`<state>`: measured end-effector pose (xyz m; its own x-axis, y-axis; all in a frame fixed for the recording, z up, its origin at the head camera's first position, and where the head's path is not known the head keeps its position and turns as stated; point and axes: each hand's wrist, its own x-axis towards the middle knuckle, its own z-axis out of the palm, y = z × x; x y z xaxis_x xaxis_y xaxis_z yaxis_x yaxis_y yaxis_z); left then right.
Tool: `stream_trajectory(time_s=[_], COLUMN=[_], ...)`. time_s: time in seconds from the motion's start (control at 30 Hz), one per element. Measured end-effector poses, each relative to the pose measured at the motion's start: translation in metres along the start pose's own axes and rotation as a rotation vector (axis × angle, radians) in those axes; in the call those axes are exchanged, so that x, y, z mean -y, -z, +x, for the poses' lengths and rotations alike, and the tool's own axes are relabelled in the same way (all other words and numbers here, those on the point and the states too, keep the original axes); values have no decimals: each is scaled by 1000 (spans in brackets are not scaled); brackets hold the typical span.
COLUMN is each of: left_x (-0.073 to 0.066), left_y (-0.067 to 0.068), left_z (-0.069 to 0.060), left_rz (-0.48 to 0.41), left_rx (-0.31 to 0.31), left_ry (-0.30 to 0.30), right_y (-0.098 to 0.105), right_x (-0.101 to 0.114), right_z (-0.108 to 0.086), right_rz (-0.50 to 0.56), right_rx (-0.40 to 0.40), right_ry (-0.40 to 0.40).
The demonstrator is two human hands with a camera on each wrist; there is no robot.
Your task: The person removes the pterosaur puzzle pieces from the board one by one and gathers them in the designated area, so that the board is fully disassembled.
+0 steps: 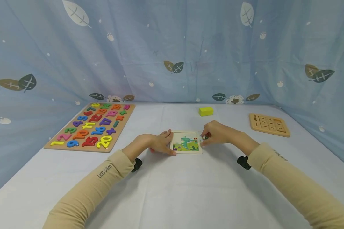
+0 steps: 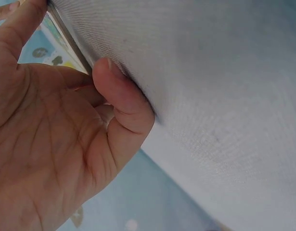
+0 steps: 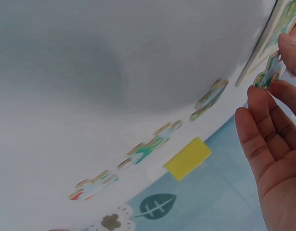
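Observation:
A framed jigsaw puzzle [image 1: 186,143] with a partly assembled green dinosaur picture lies flat on the white table. My left hand [image 1: 161,142] rests at its left side, thumb by the near left corner and fingers along the edge. In the left wrist view the left palm [image 2: 51,130] shows, thumb bent against the cloth. My right hand [image 1: 216,133] is just off the frame's right edge, pinching a puzzle piece [image 3: 269,72] between thumb and fingertips. Several loose puzzle pieces [image 3: 150,144] lie in a row on the table in the right wrist view.
At the left lies a wooden board of coloured numbers [image 1: 89,127]. Behind the puzzle sits a yellow block [image 1: 206,111]. A wooden number tray [image 1: 269,124] lies to the right. A leaf-patterned blue curtain [image 1: 172,47] hangs behind the table. Something red [image 1: 152,150] peeks out under the left hand.

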<state>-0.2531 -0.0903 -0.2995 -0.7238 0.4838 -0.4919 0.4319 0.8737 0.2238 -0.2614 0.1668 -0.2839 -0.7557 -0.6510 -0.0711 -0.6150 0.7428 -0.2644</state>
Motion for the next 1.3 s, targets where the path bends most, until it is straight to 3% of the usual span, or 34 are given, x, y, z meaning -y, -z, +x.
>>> stream_trajectory(time_s=[1.3], left_x=[0], left_y=[-1], left_z=[-1], left_rz=[-26], left_rx=[-4], left_ry=[40], right_y=[-5], right_x=[-15], right_z=[-20], right_rz=[13], right_rx=[59], right_ry=[-57])
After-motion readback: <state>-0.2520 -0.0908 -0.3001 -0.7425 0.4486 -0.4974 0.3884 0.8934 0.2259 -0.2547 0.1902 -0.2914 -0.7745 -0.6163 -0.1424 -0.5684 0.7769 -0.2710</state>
